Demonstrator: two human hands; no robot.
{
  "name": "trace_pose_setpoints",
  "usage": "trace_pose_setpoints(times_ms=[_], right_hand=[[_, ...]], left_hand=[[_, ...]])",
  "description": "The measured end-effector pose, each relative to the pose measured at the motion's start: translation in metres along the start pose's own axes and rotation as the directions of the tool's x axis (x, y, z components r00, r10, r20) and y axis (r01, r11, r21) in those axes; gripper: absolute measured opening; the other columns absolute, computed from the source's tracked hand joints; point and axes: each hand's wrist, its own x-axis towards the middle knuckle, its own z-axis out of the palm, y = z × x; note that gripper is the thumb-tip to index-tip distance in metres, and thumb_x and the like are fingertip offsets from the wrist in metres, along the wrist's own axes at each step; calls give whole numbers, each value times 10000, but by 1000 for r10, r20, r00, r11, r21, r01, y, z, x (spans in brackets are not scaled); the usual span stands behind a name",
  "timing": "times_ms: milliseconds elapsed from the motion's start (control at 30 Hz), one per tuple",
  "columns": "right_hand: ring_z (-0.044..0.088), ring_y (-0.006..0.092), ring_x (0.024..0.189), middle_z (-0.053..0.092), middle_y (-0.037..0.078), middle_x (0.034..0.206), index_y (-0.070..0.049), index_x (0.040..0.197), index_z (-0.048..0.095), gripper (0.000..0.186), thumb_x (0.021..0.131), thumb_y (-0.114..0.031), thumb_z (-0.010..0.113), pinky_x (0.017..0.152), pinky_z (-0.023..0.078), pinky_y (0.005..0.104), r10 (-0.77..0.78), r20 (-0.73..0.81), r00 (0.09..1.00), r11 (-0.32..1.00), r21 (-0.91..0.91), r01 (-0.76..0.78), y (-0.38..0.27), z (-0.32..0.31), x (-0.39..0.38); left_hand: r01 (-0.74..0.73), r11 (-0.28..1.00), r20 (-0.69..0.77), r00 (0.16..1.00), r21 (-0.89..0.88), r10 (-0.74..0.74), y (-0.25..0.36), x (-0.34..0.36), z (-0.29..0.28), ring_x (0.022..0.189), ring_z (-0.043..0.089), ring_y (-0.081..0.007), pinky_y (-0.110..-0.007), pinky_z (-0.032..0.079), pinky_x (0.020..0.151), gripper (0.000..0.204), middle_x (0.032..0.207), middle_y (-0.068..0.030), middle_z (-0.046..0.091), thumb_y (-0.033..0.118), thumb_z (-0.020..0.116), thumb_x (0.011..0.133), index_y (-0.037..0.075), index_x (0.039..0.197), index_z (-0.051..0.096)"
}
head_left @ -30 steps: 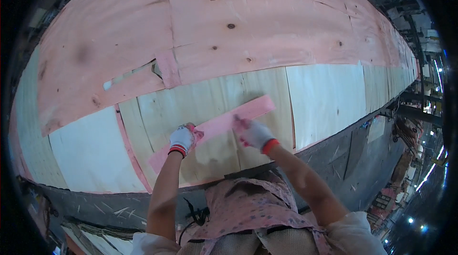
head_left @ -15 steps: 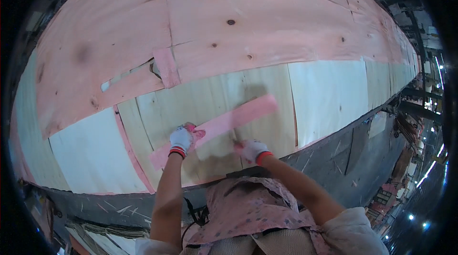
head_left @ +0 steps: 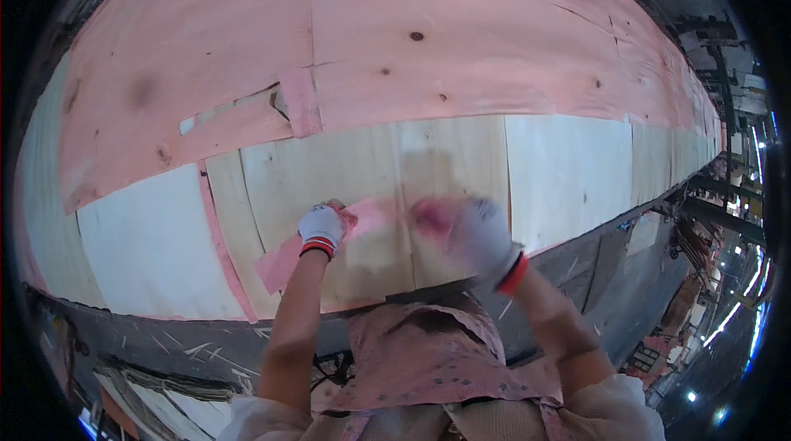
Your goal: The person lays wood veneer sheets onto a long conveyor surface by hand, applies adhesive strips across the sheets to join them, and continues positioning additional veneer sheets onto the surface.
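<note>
Pink strip (head_left: 280, 266) is what caught my eye, lying slantwise on the pale wood sheets (head_left: 313, 165), just this side of a big pink knotty sheet (head_left: 494, 70). As for labels, there's some dark printing (head_left: 484, 210) on the back of the right glove, way too smeared to read from where I'm standing, and a few dark marks on the left glove that are too small to make out. Now the hands. Left hand (head_left: 321, 227) is in a white glove with pink on the fingers, bent in and sitting right on the strip, wrist angled up and away from the body. Fingers are curled close together, but honestly can't tell if they're clamped on the strip or just pressing it. Right hand (head_left: 478, 235) is off past the strip's right end, blurred, pink at the finger end, reaching inward from the right with the elbow out. Can't say whether those fingers are apart, together or gripping something. Both gloves have red at the wrist, forearms are bare, and the person's wearing a pink patterned apron (head_left: 420, 363) right up by the near edge.
</note>
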Motion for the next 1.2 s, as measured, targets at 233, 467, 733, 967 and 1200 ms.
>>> trace_pose_setpoints(times_ms=[233,467,733,967,1200], right_hand=[[547,75,564,596,18,716,15,1020,625,202,865,-114,634,507,464,232,307,-368,878,756,654,9,-32,-75,117],[619,253,739,626,53,944,-157,1041,599,279,772,-104,548,588,484,390,-772,-190,607,634,-164,755,-65,65,274],[617,235,726,573,28,988,-174,1055,528,221,841,-205,484,639,471,388,-749,469,468,369,-293,882,-36,138,343],[638,244,704,614,91,889,-116,1040,570,235,827,-187,500,633,473,376,-630,518,579,421,-399,814,-15,174,322],[632,228,656,659,128,1052,-44,1114,599,277,845,-56,533,610,524,346,162,284,945,174,935,-310,-33,124,351]], left_hand=[[139,-209,77,958,-968,278,-75,-2,0,740,627,-256,-396,520,602,256,881,-129,634,279,603,839,58,968,582],[218,375,153,969,-901,-195,-96,7,38,799,624,-239,-381,523,571,387,937,-120,630,285,690,781,12,1038,594],[279,-213,304,948,-936,-95,-109,22,81,834,619,-206,-314,484,733,380,950,-122,648,202,537,830,-9,1146,530],[268,40,254,944,-963,-213,-130,33,133,817,632,-183,-287,495,723,412,938,-125,662,69,711,760,-77,1092,515],[270,-21,271,958,-963,-91,-106,22,80,663,555,-165,-318,460,599,373,765,-56,630,332,690,784,-2,947,659]])
